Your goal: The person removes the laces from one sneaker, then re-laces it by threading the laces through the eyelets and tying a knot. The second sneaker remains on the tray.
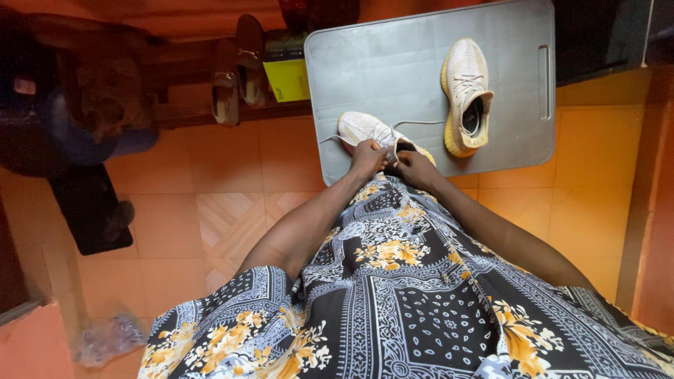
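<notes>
Two cream knit sneakers with yellow soles sit on a grey rectangular board (pixel 365 63). The near sneaker (pixel 361 128) lies at the board's front edge, its white laces trailing left and right. My left hand (pixel 368 156) and my right hand (pixel 415 167) both grip this sneaker at its opening, fingers closed on the laces and collar. The other sneaker (pixel 465 95) stands apart on the board's right side, toe pointing away, untouched. My patterned black, white and yellow garment hides the near sneaker's heel.
The board has a slot handle (pixel 544 82) on its right and rests on an orange tiled floor (pixel 232 203). A wooden rack (pixel 189 112) holds brown sandals (pixel 237 70) and a yellow box (pixel 288 79). A dark mat (pixel 91 207) lies left; crumpled plastic (pixel 109 339) lies lower left.
</notes>
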